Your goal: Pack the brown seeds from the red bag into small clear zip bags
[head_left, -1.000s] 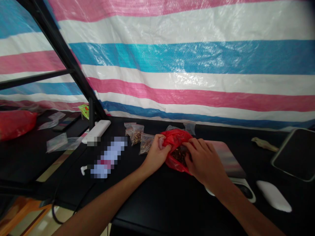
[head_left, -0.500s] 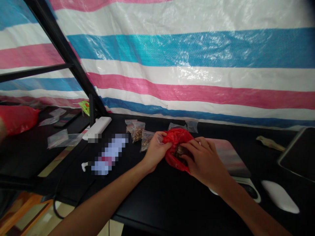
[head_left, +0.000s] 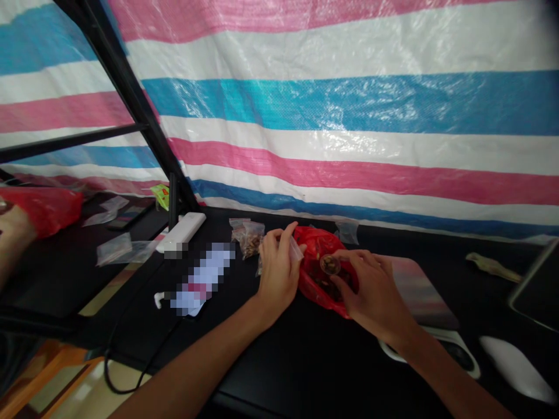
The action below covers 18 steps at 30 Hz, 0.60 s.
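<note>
A crumpled red plastic bag (head_left: 321, 279) with dark brown pieces inside lies on the black table (head_left: 301, 355). My right hand (head_left: 371, 294) is over the bag and pinches one small round brown piece (head_left: 329, 265) just above its opening. My left hand (head_left: 277, 270) is at the bag's left side, fingers closed on a small clear plastic bag (head_left: 294, 250). A small clear bag filled with brown pieces (head_left: 248, 237) lies just left of my left hand.
A white bar-shaped box (head_left: 181, 231) and a blurred-out item (head_left: 203, 278) lie to the left. Empty clear bags (head_left: 120, 249) sit on the neighbouring table, where another person's hand (head_left: 13, 233) holds a red bag (head_left: 46, 208). A pad (head_left: 421, 291), white mouse (head_left: 513, 369) and tablet (head_left: 539, 279) lie at right.
My right hand has drawn one brown piece up out of the red bag. My left hand has let go of the red bag's rim and lifted the small clear bag.
</note>
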{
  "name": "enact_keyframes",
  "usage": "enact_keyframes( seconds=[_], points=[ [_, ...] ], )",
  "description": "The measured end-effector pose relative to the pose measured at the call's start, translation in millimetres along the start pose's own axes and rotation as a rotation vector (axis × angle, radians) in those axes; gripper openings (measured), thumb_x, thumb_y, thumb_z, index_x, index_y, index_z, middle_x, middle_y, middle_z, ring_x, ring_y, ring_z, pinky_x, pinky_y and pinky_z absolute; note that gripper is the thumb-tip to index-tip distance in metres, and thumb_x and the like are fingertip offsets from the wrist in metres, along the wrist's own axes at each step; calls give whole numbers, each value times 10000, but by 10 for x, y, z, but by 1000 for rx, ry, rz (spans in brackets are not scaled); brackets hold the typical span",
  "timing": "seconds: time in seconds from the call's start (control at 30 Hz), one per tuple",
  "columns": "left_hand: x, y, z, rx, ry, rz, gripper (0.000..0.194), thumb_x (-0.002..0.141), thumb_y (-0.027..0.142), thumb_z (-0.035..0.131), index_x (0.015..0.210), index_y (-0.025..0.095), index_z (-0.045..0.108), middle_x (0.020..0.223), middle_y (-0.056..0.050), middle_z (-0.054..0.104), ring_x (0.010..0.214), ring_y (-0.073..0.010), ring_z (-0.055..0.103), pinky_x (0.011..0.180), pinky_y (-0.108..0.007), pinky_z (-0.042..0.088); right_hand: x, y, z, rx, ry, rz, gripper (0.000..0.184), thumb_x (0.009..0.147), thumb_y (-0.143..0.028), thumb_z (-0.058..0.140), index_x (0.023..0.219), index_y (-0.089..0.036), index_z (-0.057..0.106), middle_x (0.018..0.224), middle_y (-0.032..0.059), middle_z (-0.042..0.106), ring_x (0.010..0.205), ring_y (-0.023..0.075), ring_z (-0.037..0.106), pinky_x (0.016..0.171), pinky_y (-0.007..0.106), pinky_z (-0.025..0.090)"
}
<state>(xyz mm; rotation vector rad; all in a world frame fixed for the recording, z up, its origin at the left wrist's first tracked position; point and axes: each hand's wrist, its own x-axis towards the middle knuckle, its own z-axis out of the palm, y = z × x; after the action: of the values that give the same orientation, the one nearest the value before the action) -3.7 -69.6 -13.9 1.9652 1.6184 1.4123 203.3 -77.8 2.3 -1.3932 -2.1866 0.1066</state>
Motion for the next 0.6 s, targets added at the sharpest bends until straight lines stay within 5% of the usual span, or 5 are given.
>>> enact_keyframes(
  seconds=[0.23,0.33,0.6],
  points=[
    [19,-39,-55,-42,-261,172,696,893,94,538,1557,246,390,1298,-93,690,1150,-277,613,1019,-418,331,-14,-18,-57,98,136,-72,309,940,-323,598,1242,-254,606,1250,111,724,1169,335,666,1023,513,435],
    [1,-51,-37,-44,-378,223,688,888,83,519,1547,238,392,1313,-82,705,1169,-265,632,1021,-409,325,-45,-47,-66,156,115,-90,327,949,-326,588,1270,-260,582,1257,116,713,1146,331,674,974,477,496],
    [-32,-19,-2,-28,-459,262,673,908,184,655,1532,245,410,1412,-122,650,1207,-315,617,1020,-435,318,-51,-137,-62,243,0,-147,289,960,-219,575,1243,-275,550,1223,89,646,1104,258,660,938,402,548]
  ],
)
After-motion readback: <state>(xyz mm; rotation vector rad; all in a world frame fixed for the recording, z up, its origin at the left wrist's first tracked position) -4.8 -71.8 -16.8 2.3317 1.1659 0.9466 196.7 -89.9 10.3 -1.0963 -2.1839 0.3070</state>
